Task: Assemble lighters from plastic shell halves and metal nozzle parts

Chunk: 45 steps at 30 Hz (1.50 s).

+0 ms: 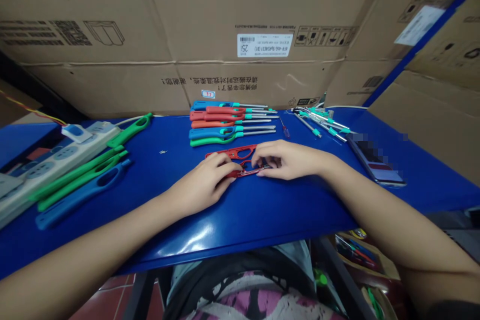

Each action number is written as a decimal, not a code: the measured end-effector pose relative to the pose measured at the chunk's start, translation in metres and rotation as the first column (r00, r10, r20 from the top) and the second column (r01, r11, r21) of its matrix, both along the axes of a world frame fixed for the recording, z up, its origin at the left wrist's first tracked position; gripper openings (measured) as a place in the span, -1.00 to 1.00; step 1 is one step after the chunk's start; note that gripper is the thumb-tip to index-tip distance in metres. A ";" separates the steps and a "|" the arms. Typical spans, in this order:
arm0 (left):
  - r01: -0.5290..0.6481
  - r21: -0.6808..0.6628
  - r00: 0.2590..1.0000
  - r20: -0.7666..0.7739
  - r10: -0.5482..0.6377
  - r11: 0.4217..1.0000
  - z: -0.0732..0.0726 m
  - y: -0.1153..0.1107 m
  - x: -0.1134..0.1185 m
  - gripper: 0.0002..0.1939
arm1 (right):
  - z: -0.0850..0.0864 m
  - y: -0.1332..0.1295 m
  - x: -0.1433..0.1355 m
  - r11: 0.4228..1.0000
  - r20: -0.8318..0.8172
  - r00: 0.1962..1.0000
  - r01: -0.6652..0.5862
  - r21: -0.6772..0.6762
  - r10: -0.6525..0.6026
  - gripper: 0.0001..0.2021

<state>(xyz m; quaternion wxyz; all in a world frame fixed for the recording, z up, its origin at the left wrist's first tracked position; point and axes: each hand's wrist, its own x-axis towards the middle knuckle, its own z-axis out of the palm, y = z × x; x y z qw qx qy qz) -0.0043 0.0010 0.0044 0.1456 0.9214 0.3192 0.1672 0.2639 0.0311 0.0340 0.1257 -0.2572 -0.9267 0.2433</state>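
Low over the blue table, a red lighter handle shell (243, 173) lies between my hands, its inner side facing up. My left hand (206, 178) is closed on the shell's left end. The fingers of my right hand (284, 160) are bent in a pinch at its right end, where a small metallic part shows. What exactly those fingertips press is partly hidden. Just behind, a second red handle shell (240, 151) with a finger loop rests on the table, partly covered by both hands.
Several long-nosed lighters (217, 124) lie in a stack at the back, near a small screwdriver (285, 128). Metal lighter nozzles (322, 122) are heaped right of them, with a phone (375, 160) in front. At left, green and blue handles (84, 195) lie beside a power strip (62, 160).
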 end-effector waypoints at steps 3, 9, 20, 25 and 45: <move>0.001 0.012 1.000 0.011 -0.002 1.000 -0.002 0.000 0.000 -0.72 | 0.003 0.011 0.010 0.970 -0.054 0.976 0.214 0.112 -0.210 -0.78; 0.012 0.064 1.000 0.012 -0.013 0.998 -0.003 0.000 -0.002 -0.72 | 0.000 0.043 0.047 0.434 0.017 0.469 0.803 0.408 -0.883 -0.84; -0.004 0.021 1.000 0.018 0.003 1.000 0.001 0.001 -0.002 -0.81 | -0.020 0.073 0.108 0.148 0.174 0.084 0.903 0.402 -0.981 -0.46; 0.007 0.035 1.000 0.020 -0.008 0.999 0.000 0.001 -0.003 -0.80 | -0.036 0.088 0.120 0.180 0.244 0.099 0.924 0.338 -0.965 -0.40; -0.027 0.040 1.000 0.006 0.026 0.999 0.002 -0.004 -0.001 -0.76 | -0.002 0.142 0.049 0.731 0.292 0.685 0.528 0.433 -0.668 -0.54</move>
